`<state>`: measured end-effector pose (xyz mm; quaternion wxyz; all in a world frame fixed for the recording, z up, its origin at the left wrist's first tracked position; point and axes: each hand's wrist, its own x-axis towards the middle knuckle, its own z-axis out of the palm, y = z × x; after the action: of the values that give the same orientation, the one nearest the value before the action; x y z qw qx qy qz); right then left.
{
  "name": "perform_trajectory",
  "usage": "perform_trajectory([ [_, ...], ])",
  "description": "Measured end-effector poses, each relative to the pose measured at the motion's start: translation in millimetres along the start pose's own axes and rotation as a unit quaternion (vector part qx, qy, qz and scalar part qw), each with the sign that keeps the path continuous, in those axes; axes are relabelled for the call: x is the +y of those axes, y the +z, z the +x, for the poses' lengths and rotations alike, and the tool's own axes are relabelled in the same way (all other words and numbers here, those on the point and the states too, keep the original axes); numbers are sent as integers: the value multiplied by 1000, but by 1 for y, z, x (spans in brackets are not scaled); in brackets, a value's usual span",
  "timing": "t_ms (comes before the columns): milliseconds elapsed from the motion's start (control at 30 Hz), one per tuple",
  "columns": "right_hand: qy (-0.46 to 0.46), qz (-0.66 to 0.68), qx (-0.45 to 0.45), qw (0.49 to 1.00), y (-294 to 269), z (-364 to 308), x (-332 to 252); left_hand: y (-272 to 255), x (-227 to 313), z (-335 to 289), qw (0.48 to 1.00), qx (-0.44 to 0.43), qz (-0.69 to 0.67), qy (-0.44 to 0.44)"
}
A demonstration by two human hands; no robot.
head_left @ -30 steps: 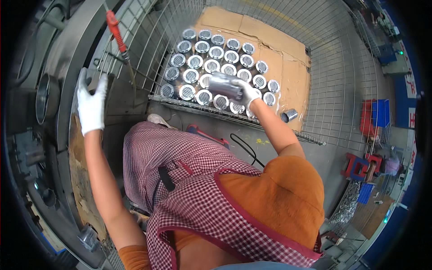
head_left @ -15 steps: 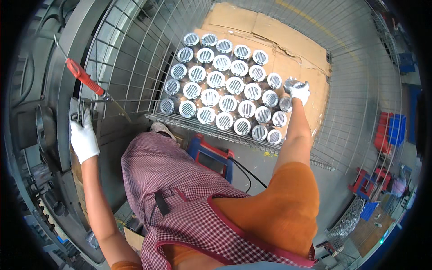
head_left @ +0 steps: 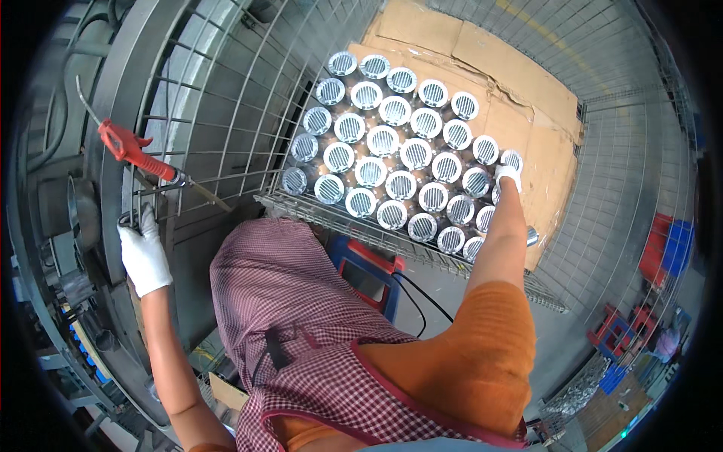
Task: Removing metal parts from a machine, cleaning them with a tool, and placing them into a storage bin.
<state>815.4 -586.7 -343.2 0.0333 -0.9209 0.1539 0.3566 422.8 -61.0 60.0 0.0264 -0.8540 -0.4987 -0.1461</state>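
Observation:
My left hand (head_left: 145, 258), in a white glove, is at the left with its fingers closed on a metal wire bar (head_left: 134, 213) by the mesh cage. A red-handled air blow gun (head_left: 135, 151) hangs just above it. My right hand (head_left: 509, 176), also gloved, reaches into the cage. It grips the near side of a shiny metal cylinder (head_left: 512, 160) with a slotted round top, at the right end of a row. Its fingers are partly hidden. Several similar slotted cylinders (head_left: 416, 154) stand upright in close rows beside it.
Brown cardboard (head_left: 520, 105) lines the floor of the wire mesh cage (head_left: 610, 173), whose front rim (head_left: 361, 227) runs before me. A blue and red stand (head_left: 367, 273) with a black cable is below it. Red and blue bins (head_left: 670, 245) lie at the right.
My right hand has set the tilted cylinder upright at the end of a row. My left hand stays at the wire bar. The whole view has shifted slightly.

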Motion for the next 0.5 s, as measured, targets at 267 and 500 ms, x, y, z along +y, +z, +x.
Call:
perform_trajectory([
  [267, -145, 119, 222, 957, 11, -126, -94, 1, 9, -3, 996, -22, 85, 34],
  [500, -550, 357, 158, 739, 7, -361, -245, -6, 13, 2, 996, -85, 5, 18],
])
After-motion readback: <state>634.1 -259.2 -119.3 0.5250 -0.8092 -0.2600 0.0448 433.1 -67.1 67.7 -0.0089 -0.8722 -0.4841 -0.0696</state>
